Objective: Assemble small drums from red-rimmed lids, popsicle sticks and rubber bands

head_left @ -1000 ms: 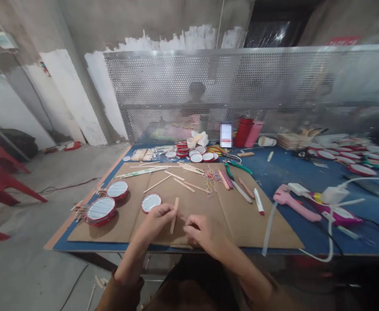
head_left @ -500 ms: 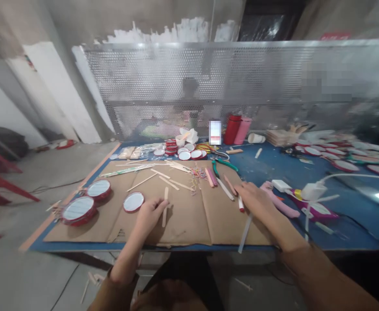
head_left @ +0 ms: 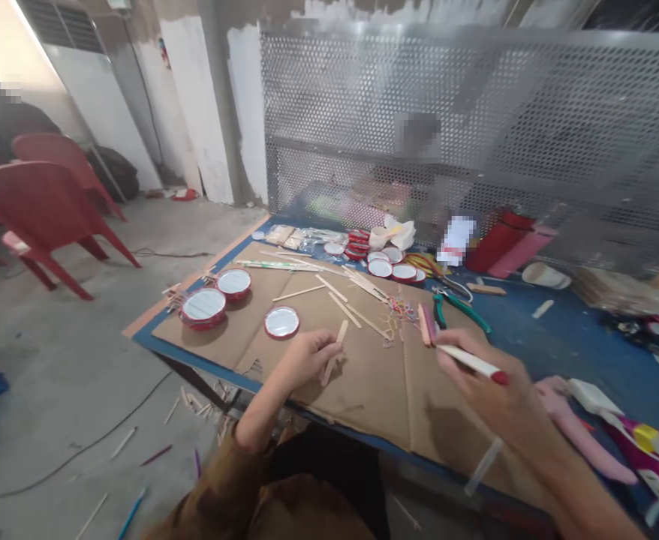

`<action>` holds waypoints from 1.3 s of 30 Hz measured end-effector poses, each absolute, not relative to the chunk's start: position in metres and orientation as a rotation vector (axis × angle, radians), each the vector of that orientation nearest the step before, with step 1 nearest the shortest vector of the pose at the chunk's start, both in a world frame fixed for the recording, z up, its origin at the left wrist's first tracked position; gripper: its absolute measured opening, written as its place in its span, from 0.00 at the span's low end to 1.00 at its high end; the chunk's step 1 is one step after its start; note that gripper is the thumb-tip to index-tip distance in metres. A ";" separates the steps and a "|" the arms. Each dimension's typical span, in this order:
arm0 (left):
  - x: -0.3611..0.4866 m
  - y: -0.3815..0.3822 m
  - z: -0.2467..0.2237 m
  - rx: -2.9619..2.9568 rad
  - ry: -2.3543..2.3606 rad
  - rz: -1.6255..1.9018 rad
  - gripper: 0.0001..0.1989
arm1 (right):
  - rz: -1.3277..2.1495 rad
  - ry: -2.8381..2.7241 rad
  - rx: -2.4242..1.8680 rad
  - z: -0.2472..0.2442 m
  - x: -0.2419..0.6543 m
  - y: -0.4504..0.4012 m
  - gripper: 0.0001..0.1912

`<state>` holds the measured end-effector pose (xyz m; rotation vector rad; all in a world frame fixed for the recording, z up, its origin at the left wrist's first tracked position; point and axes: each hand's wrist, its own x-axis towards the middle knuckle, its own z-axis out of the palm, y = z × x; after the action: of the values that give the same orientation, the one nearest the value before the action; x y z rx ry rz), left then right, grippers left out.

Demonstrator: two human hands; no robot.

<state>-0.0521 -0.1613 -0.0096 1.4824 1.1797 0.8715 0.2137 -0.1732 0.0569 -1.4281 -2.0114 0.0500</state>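
My left hand [head_left: 305, 358] is closed on a flat wooden craft stick [head_left: 342, 331], held tilted above the brown cardboard sheet [head_left: 377, 409]. A white marker with a red end [head_left: 469, 360] is gripped in my right hand [head_left: 495, 394], raised over the right part of the cardboard. Beside my left hand lies a round white disc with a red rim [head_left: 282, 322]. Several loose craft sticks [head_left: 345, 310] are scattered beyond it. Pink and purple sticks [head_left: 426, 324] lie just past my right hand, next to a tangle of coloured rubber bands [head_left: 401, 306].
Stacked red-rimmed drums [head_left: 204, 306] stand at the left edge. Green-handled pliers [head_left: 464, 311], a phone [head_left: 456, 240] and a red bottle [head_left: 501, 238] are farther back. A pink glue gun [head_left: 585, 435] lies right. Red chairs [head_left: 48, 202] stand on the floor.
My right hand has picked the white marker up off the cardboard and lifted it. My left hand keeps the craft stick, now more tilted. The view has turned left.
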 end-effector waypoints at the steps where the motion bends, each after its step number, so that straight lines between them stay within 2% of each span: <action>1: -0.053 -0.161 -0.010 1.470 1.155 0.874 0.14 | 0.221 -1.941 -1.334 0.060 0.187 -0.175 0.08; 4: -0.054 -0.161 -0.010 1.475 1.125 0.875 0.14 | 0.626 -1.599 -1.161 0.061 0.115 -0.177 0.12; 6: -0.056 -0.161 -0.010 1.480 1.092 0.850 0.14 | 0.765 -1.433 -1.074 0.055 0.084 -0.177 0.11; 9: -0.059 -0.163 -0.008 1.447 1.033 0.802 0.13 | 0.743 -1.279 -1.045 0.037 0.067 -0.182 0.14; 12: -0.064 -0.168 -0.009 1.471 1.061 0.756 0.13 | 0.621 -1.274 -1.202 0.018 0.087 -0.194 0.15; 14: -0.069 -0.171 -0.012 1.494 1.079 0.776 0.13 | 0.377 -1.384 -1.393 0.009 0.121 -0.204 0.16; 19: -0.078 -0.175 -0.020 1.554 1.032 0.791 0.14 | -0.712 -1.834 -1.784 0.014 0.248 -0.232 0.14; 22: -0.080 -0.175 -0.022 1.564 0.996 0.759 0.14 | -1.013 -1.984 -2.134 0.022 0.311 -0.242 0.11; 25: -0.079 -0.175 -0.024 1.564 0.988 0.756 0.14 | -0.995 -2.080 -2.301 0.023 0.343 -0.240 0.09; 28: -0.079 -0.174 -0.025 1.552 0.993 0.756 0.14 | -0.822 -2.086 -2.350 0.020 0.350 -0.229 0.08; 31: -0.079 -0.174 -0.022 1.520 0.998 0.750 0.15 | -0.686 -2.024 -2.342 0.017 0.345 -0.216 0.08; 39: -0.075 -0.176 -0.017 1.573 1.132 0.726 0.15 | -0.601 -1.939 -2.236 0.024 0.344 -0.190 0.10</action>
<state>-0.0748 -0.1756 -0.0169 1.5726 1.1323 0.7261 0.3437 -0.1903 0.0238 -2.2360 -1.9394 -0.6014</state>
